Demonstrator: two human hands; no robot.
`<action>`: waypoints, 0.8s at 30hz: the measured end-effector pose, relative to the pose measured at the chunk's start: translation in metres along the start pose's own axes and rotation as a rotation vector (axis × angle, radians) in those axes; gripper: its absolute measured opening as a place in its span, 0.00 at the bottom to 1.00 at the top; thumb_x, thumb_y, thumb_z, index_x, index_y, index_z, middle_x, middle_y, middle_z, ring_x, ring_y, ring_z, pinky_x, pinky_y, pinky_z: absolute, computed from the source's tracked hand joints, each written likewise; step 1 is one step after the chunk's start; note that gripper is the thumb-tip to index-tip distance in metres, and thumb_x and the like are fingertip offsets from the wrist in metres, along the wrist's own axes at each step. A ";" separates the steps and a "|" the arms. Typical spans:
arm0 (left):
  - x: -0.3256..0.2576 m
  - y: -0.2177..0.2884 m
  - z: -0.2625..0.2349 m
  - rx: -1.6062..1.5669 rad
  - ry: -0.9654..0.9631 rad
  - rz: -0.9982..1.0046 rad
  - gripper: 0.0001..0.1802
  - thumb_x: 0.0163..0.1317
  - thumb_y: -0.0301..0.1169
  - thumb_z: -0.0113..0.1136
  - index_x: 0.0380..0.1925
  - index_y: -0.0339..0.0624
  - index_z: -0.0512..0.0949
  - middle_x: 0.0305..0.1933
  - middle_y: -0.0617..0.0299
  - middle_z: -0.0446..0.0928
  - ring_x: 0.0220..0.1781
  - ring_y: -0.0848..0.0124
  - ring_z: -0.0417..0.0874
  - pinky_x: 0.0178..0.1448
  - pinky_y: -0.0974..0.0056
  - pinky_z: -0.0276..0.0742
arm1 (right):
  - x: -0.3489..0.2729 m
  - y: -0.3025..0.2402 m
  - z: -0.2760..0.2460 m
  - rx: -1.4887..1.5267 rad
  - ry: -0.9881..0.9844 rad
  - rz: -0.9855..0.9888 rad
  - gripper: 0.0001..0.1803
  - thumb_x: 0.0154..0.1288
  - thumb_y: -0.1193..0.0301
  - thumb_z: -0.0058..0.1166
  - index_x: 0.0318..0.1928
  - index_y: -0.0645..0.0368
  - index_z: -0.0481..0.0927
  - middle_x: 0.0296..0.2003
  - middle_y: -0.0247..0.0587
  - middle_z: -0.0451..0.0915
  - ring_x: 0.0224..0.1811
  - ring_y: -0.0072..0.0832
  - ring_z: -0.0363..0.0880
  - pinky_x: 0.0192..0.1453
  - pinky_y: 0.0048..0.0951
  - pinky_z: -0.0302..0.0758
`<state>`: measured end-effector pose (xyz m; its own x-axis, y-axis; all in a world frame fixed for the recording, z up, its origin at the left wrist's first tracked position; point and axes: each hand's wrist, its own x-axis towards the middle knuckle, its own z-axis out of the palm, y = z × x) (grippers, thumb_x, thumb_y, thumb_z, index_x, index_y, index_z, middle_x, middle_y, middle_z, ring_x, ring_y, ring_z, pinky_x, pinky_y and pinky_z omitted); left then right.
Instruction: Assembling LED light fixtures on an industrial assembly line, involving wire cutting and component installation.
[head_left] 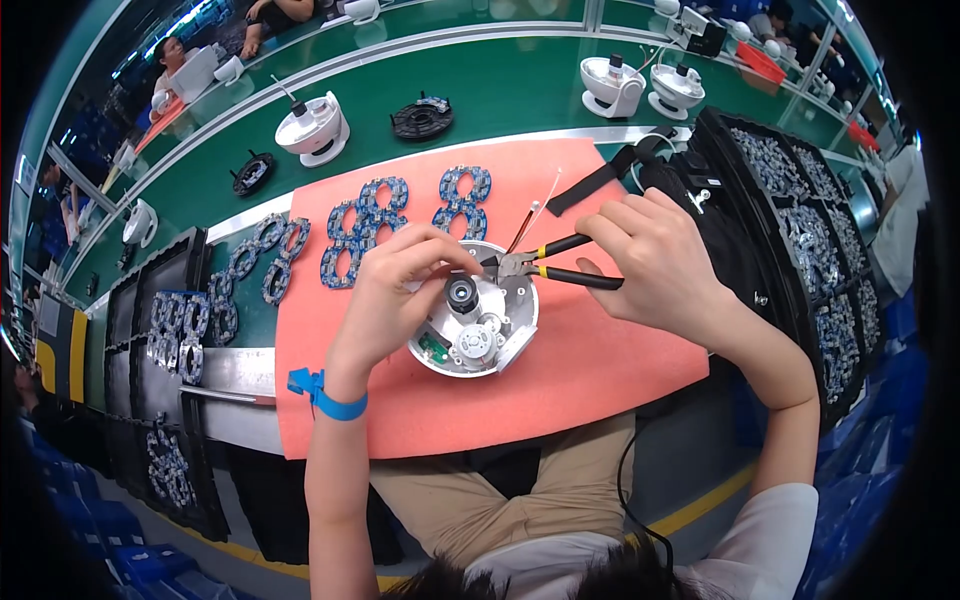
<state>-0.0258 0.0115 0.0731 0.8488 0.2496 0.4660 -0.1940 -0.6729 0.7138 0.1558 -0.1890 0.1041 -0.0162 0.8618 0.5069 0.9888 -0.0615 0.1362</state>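
A round white camera housing [498,352] lies open in front of me, with a black lens module [461,293] and a round silver motor [476,343] inside. My left hand [405,285] is curled over its upper left, thumb and fingers bent together beside the lens module; what they pinch is hidden. In my right hand [650,260] are cutting pliers [560,262] with black and yellow handles. Their jaws lie at the housing's upper edge, close to my left fingertips. Thin wires [522,228] rise from the housing beyond the jaws.
Blue figure-eight circuit boards [462,205] lie on the pink mat [560,400] and to its left. White housings [313,128] and a black ring part [421,118] stand on the green bench. Black trays of boards [820,270] flank me. Other people work beyond.
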 end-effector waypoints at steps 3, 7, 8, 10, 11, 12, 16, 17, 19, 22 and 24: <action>-0.004 -0.009 -0.003 -0.009 0.057 0.011 0.13 0.50 0.11 0.54 0.33 0.35 0.80 0.37 0.59 0.79 0.40 0.69 0.82 0.44 0.68 0.79 | 0.002 0.001 -0.003 0.018 0.059 -0.006 0.14 0.47 0.70 0.66 0.35 0.58 0.78 0.28 0.35 0.75 0.29 0.32 0.72 0.36 0.32 0.65; -0.020 -0.009 -0.003 -0.253 0.318 -0.055 0.07 0.60 0.15 0.53 0.37 0.33 0.76 0.39 0.59 0.80 0.40 0.74 0.80 0.48 0.69 0.75 | 0.000 0.004 -0.009 0.170 0.075 -0.060 0.18 0.47 0.68 0.68 0.39 0.59 0.76 0.31 0.37 0.76 0.32 0.35 0.74 0.41 0.35 0.68; -0.028 -0.005 -0.007 -0.267 0.339 -0.106 0.06 0.64 0.17 0.50 0.40 0.34 0.73 0.39 0.59 0.79 0.41 0.75 0.79 0.49 0.69 0.75 | -0.003 0.002 -0.006 0.254 0.093 -0.133 0.19 0.47 0.68 0.68 0.39 0.59 0.76 0.34 0.38 0.77 0.34 0.37 0.76 0.42 0.36 0.69; -0.040 0.000 -0.002 -0.330 0.452 -0.183 0.05 0.66 0.18 0.48 0.40 0.36 0.72 0.38 0.61 0.78 0.39 0.77 0.77 0.46 0.70 0.74 | -0.017 -0.012 -0.002 0.515 -0.059 -0.169 0.21 0.48 0.68 0.65 0.43 0.56 0.74 0.44 0.39 0.78 0.48 0.38 0.77 0.51 0.39 0.71; -0.049 -0.003 -0.001 -0.318 0.500 -0.184 0.04 0.68 0.20 0.47 0.40 0.37 0.71 0.35 0.64 0.75 0.36 0.79 0.74 0.41 0.72 0.71 | -0.019 -0.023 0.004 0.594 -0.055 -0.229 0.22 0.48 0.68 0.65 0.44 0.56 0.74 0.48 0.40 0.77 0.53 0.37 0.76 0.52 0.39 0.71; -0.056 -0.005 0.000 -0.293 0.537 -0.213 0.04 0.68 0.21 0.47 0.39 0.38 0.71 0.34 0.65 0.74 0.35 0.80 0.72 0.39 0.73 0.69 | -0.019 -0.032 0.005 0.598 -0.101 -0.267 0.20 0.51 0.68 0.63 0.45 0.57 0.74 0.52 0.42 0.75 0.57 0.36 0.75 0.52 0.39 0.71; -0.082 -0.002 0.005 -0.193 0.618 -0.322 0.03 0.69 0.22 0.47 0.39 0.37 0.72 0.32 0.66 0.71 0.33 0.82 0.69 0.36 0.74 0.65 | -0.012 -0.056 0.043 0.325 0.119 -0.435 0.10 0.58 0.68 0.55 0.41 0.55 0.75 0.50 0.41 0.77 0.53 0.32 0.77 0.49 0.33 0.72; -0.088 -0.004 0.007 -0.147 0.635 -0.384 0.04 0.69 0.22 0.47 0.39 0.37 0.72 0.31 0.66 0.70 0.32 0.82 0.69 0.35 0.75 0.65 | -0.012 -0.056 0.047 0.338 0.111 -0.451 0.08 0.58 0.69 0.55 0.39 0.55 0.76 0.49 0.40 0.78 0.50 0.31 0.78 0.48 0.33 0.73; -0.096 -0.016 0.013 -0.149 0.642 -0.382 0.04 0.69 0.22 0.47 0.39 0.36 0.72 0.30 0.67 0.69 0.31 0.82 0.68 0.34 0.75 0.64 | -0.013 -0.052 0.049 0.355 0.139 -0.427 0.08 0.57 0.70 0.56 0.38 0.54 0.76 0.44 0.38 0.78 0.44 0.31 0.77 0.43 0.33 0.72; -0.102 -0.021 0.013 -0.160 0.616 -0.434 0.05 0.69 0.22 0.47 0.40 0.36 0.73 0.28 0.69 0.68 0.29 0.83 0.67 0.33 0.75 0.62 | -0.011 -0.031 0.048 0.398 0.160 -0.386 0.11 0.52 0.72 0.58 0.37 0.54 0.75 0.42 0.39 0.78 0.40 0.35 0.76 0.40 0.36 0.70; -0.101 -0.020 0.014 -0.181 0.581 -0.476 0.05 0.69 0.22 0.47 0.40 0.36 0.73 0.27 0.69 0.67 0.28 0.83 0.67 0.32 0.76 0.62 | -0.001 -0.001 0.049 0.311 0.245 -0.336 0.16 0.48 0.72 0.62 0.39 0.55 0.73 0.42 0.41 0.78 0.41 0.37 0.76 0.41 0.39 0.69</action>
<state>-0.1009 -0.0103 0.0042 0.4766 0.8425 0.2513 0.0071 -0.2895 0.9571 0.1617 -0.1647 0.0616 -0.3377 0.6625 0.6686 0.9198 0.3831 0.0849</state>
